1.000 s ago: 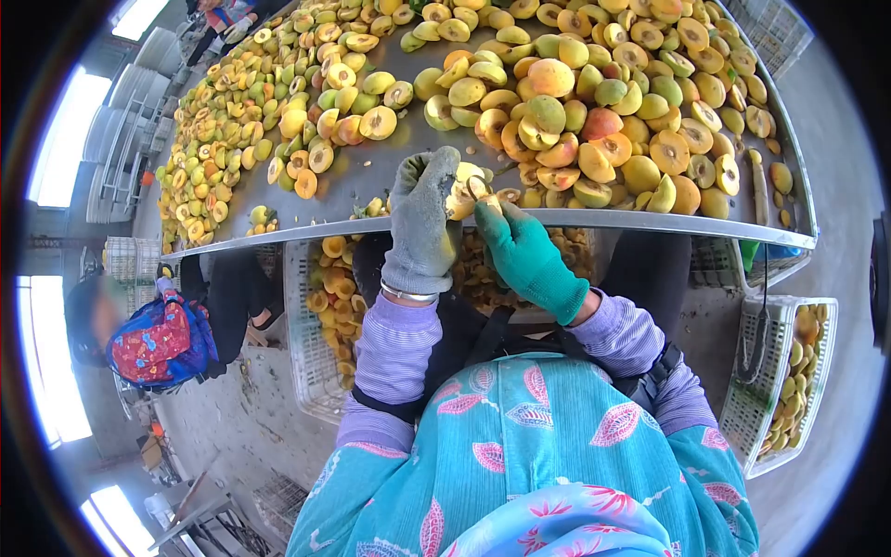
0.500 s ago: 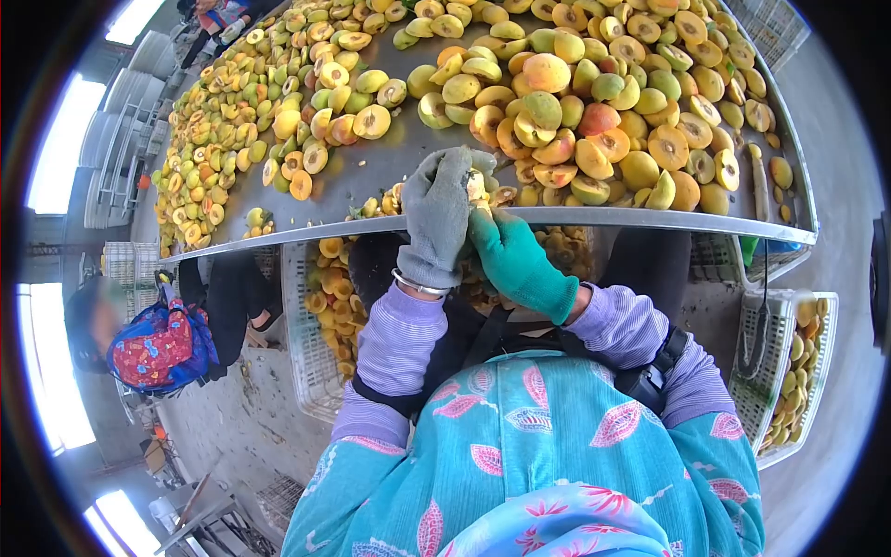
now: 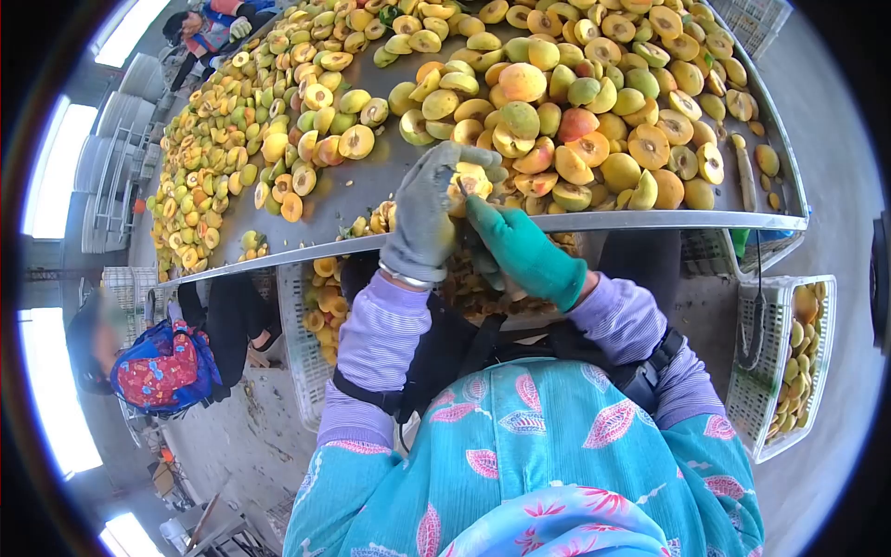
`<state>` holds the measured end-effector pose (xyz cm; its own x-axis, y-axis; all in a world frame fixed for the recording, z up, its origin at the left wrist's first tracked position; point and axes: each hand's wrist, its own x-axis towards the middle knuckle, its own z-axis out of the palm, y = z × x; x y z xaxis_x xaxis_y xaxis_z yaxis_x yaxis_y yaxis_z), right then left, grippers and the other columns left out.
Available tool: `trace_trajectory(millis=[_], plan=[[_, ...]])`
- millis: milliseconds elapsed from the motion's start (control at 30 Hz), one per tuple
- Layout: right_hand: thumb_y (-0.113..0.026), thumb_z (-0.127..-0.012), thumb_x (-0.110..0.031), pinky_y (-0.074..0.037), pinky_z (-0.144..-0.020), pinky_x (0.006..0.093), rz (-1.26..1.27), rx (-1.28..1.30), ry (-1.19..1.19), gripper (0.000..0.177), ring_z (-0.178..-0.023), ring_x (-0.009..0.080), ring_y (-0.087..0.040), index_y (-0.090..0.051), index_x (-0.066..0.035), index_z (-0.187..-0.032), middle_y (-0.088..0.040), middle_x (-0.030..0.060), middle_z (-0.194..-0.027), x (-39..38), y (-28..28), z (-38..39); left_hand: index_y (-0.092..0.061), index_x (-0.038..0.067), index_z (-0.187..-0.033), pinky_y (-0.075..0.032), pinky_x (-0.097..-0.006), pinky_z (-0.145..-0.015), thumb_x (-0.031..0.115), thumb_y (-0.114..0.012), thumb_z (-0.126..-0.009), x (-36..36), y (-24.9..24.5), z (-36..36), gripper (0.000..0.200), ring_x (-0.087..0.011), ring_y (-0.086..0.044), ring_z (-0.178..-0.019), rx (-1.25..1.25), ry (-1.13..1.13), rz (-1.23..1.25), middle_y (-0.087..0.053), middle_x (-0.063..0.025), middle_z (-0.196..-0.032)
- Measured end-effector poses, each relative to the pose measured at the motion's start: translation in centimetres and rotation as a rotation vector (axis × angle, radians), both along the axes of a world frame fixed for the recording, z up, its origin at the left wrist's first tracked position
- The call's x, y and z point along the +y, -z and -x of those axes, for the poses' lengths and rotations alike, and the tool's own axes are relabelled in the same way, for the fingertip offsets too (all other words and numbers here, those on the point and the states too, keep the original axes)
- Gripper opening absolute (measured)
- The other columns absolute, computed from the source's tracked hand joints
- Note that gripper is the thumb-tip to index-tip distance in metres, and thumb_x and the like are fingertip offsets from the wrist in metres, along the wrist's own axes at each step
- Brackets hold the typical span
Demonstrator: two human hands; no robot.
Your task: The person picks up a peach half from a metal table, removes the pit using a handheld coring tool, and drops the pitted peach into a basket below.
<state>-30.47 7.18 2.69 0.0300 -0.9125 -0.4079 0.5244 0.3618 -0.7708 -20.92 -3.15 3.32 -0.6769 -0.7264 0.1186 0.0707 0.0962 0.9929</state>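
Observation:
My left hand (image 3: 425,209), in a grey glove, is closed round a yellow peach half (image 3: 473,176), its cut face turned towards my right hand. My right hand (image 3: 524,251), in a green glove, is closed in a pinch right beside the fruit. A thin dark tool tip (image 3: 462,187) shows between the glove and the flesh; the rest of it is hidden in my fingers. Both hands are just over the near edge of a metal table (image 3: 371,243). Peach halves (image 3: 594,148) are heaped right beyond them.
More halves (image 3: 223,148) spread over the table's left side. A wooden-looking stick (image 3: 745,172) lies near its right end. White crates of fruit stand below, one at the right (image 3: 750,395) and one under the table (image 3: 304,343). Co-workers are at the left (image 3: 167,362) and far left corner (image 3: 218,28).
My left hand's fingers have opened out somewhat, and the peach half's cut face now shows more. My right hand has stayed close to the fruit. The view has shifted slightly.

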Motion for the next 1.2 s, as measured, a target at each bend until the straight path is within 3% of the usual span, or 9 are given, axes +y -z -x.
trace_trajectory(millis=[100,167,300,433,600,733,800,933,1200], plan=[[-0.045,-0.098,-0.055,-0.036,-0.037,0.0268,0.053,0.137,-0.117,0.051,-0.042,0.0120,-0.045,-0.057,-0.008,-0.083,-0.049,0.0013,-0.057,0.4,1.4,0.8,-0.064,-0.002,-0.099,-0.057,-0.0344,-0.072,0.030,-0.055,-0.099,-1.1,0.0,-1.9,0.033,-0.0226,-0.068,-0.082,-0.067,0.099,0.255,-0.068,-0.0139,-0.089],[-0.045,-0.098,-0.056,-0.037,-0.039,0.0273,0.179,0.157,0.044,0.052,-0.042,0.0128,-0.045,-0.057,-0.008,-0.083,-0.049,0.0014,-0.057,0.1,1.9,-1.5,-0.065,-0.002,-0.096,-0.056,-0.0331,-0.071,0.030,-0.057,-0.098,-0.4,0.0,-0.9,0.033,-0.0224,-0.068,-0.080,0.085,-0.012,-0.355,-0.068,-0.0133,-0.088],[-0.043,-0.098,-0.057,-0.039,-0.039,0.0291,-0.078,-0.170,0.058,0.054,-0.042,0.0151,-0.046,-0.058,-0.007,-0.083,-0.051,0.0024,-0.057,0.5,-0.4,-1.5,-0.067,-0.002,-0.086,-0.054,-0.0306,-0.068,0.028,-0.056,-0.097,0.1,-1.3,1.1,0.034,-0.0192,-0.066,-0.072,-0.116,-0.138,-0.406,-0.067,-0.0102,-0.078],[-0.042,-0.098,-0.062,-0.034,-0.038,0.0272,-0.084,-0.331,-0.023,0.051,-0.042,0.0114,-0.044,-0.054,-0.013,-0.091,-0.046,-0.0016,-0.055,1.2,1.7,-2.2,-0.067,-0.002,-0.084,-0.053,-0.0291,-0.067,0.027,-0.059,-0.096,-3.2,-1.3,1.4,0.033,-0.0168,-0.064,-0.070,-0.616,0.375,-0.063,-0.066,-0.0099,-0.078],[-0.038,-0.102,-0.054,-0.037,-0.046,0.0278,0.221,-1.138,-0.155,0.043,-0.042,0.0109,-0.040,-0.053,-0.015,-0.091,-0.044,-0.0061,-0.058,0.2,0.5,-2.1,-0.061,0.003,-0.099,-0.054,-0.0328,-0.067,0.037,-0.053,-0.099,-1.2,-0.7,0.6,0.035,-0.0222,-0.064,-0.073,0.131,0.187,-0.514,-0.066,-0.0118,-0.087],[-0.039,-0.102,-0.054,-0.038,-0.046,0.0259,0.298,-1.163,-0.326,0.043,-0.043,0.0096,-0.041,-0.053,-0.015,-0.092,-0.044,-0.0052,-0.058,0.8,0.6,-2.8,-0.060,0.007,-0.102,-0.056,-0.0341,-0.072,0.033,-0.050,-0.101,0.7,-0.5,-2.2,0.028,-0.0241,-0.065,-0.082,0.557,-0.393,-0.845,-0.066,-0.0107,-0.095],[-0.040,-0.102,-0.053,-0.038,-0.045,0.0256,0.167,-0.845,-0.302,0.042,-0.043,0.0095,-0.042,-0.054,-0.015,-0.093,-0.044,-0.0044,-0.058,2.7,0.1,-2.7,-0.062,0.007,-0.105,-0.056,-0.0314,-0.074,0.033,-0.052,-0.100,-0.9,0.2,-9.7,0.028,-0.0237,-0.066,-0.086,0.702,-0.083,-0.857,-0.066,-0.0098,-0.098],[-0.045,-0.100,-0.054,-0.035,-0.041,0.0239,-0.370,-0.869,-0.252,0.042,-0.042,0.0097,-0.042,-0.055,-0.014,-0.094,-0.046,-0.0027,-0.058,5.3,7.0,-2.9,-0.071,0.000,-0.089,-0.050,-0.0322,-0.074,0.028,-0.061,-0.091,-3.4,-2.1,-19.0,0.029,-0.0256,-0.067,-0.079,-1.014,-0.614,0.407,-0.070,-0.0131,-0.083],[-0.046,-0.100,-0.055,-0.036,-0.039,0.0227,-0.248,-0.130,-0.121,0.048,-0.042,0.0105,-0.044,-0.056,-0.010,-0.085,-0.051,0.0010,-0.059,2.8,-0.1,-2.6,-0.061,-0.001,-0.110,-0.051,-0.0434,-0.085,0.037,-0.067,-0.079,-22.3,7.5,-6.7,0.049,-0.0401,-0.065,-0.094,-1.001,-0.709,0.496,-0.066,-0.0267,-0.102]])
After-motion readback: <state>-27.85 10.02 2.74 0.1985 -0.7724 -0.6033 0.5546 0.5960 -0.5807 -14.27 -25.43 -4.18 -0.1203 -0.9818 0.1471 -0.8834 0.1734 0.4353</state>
